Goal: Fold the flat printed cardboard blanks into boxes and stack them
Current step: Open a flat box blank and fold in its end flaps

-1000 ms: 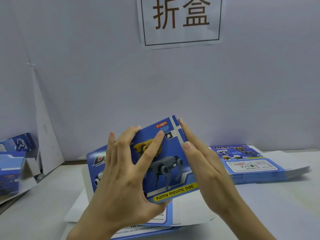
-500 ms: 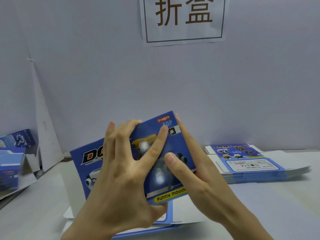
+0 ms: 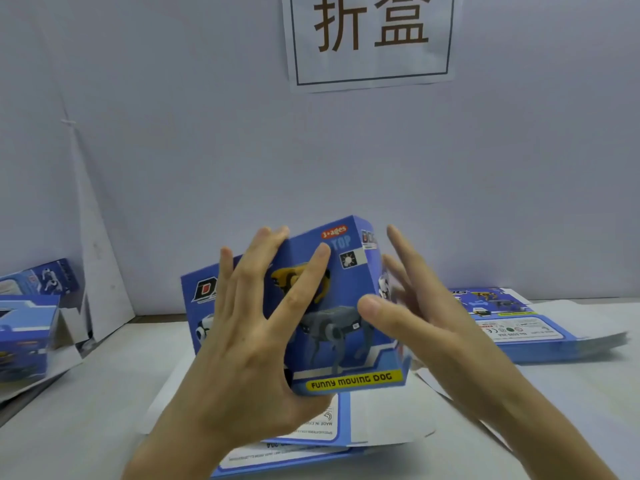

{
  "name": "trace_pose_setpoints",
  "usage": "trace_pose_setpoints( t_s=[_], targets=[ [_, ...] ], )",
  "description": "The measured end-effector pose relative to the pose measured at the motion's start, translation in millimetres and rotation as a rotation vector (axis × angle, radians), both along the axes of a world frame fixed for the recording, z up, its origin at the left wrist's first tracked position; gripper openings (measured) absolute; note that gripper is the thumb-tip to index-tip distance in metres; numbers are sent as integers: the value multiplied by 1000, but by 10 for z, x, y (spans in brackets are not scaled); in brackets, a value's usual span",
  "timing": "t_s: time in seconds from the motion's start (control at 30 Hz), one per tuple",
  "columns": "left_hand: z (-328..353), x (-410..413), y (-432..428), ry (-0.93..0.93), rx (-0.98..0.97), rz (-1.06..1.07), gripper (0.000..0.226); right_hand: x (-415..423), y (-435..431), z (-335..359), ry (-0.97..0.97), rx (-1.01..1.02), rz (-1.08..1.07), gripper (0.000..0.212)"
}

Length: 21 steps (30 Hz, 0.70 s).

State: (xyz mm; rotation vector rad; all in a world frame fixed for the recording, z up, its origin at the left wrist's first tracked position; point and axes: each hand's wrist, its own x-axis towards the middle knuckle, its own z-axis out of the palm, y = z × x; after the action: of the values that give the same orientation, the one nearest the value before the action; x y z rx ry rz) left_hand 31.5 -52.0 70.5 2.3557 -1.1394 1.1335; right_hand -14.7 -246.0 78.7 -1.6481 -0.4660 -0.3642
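Bare left hand [image 3: 242,344], bare right hand [image 3: 436,327], slim fingers [image 3: 302,286], nails apparently trimmed short

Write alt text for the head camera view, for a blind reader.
A person's left hand grips a part-folded blue box printed FUNNY MOVING DOG, while the open right hand is at its right side, thumb across the front. Flat blanks lie on the table beneath, a stack of blanks to the right, folded boxes at far left.
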Motion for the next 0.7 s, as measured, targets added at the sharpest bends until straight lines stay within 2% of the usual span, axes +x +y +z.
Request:
trace_pose_setpoints(
  t_s=[0.1, 0.13, 0.2, 0.27, 0.33, 0.4, 0.43, 0.47, 0.53, 0.57, 0.6, 0.7],
  targets=[
    [-38, 73, 11, -6, -32, 73, 99, 47, -19, 11, 3, 50, -123, 77],
    [-73, 103, 6, 15, -114, 109, 96, 60, -16, -2, -37, 109, -191, 76],
    [-95, 110, -36, 136, -404, 130, 95, 84, -2, -31, -78, 218, -296, 89],
    [-102, 126, -64, 351, -777, 44, 91, 104, -6, -41, -55, 322, -305, 99],
    [-115, 178, -25, 668, -1119, -183, 90, 172, -24, 5, -3, 380, -246, 86],
    [-114, 229, 18, 1009, -1272, -430, 111, 222, -66, 48, 67, 342, -215, 65],
    [-111, 234, 20, 1077, -1261, -494, 117, 225, -88, 45, 130, 297, -179, 60],
    [-121, 247, 18, 1064, -1233, -522, 110, 215, -106, 22, 204, 230, -107, 61],
    [-133, 268, 17, 916, -1174, -510, 90, 182, -144, -20, 306, 86, -73, 79],
    [-142, 285, 33, 849, -1125, -503, 91, 179, -194, -49, 302, 57, -147, 86],
    [-157, 296, 49, 801, -1046, -507, 97, 191, -241, -60, 270, 57, -241, 87],
    [-261, 322, 82, 823, -795, -461, 125, 226, -307, -49, 150, 82, -322, 59]
  ],
)
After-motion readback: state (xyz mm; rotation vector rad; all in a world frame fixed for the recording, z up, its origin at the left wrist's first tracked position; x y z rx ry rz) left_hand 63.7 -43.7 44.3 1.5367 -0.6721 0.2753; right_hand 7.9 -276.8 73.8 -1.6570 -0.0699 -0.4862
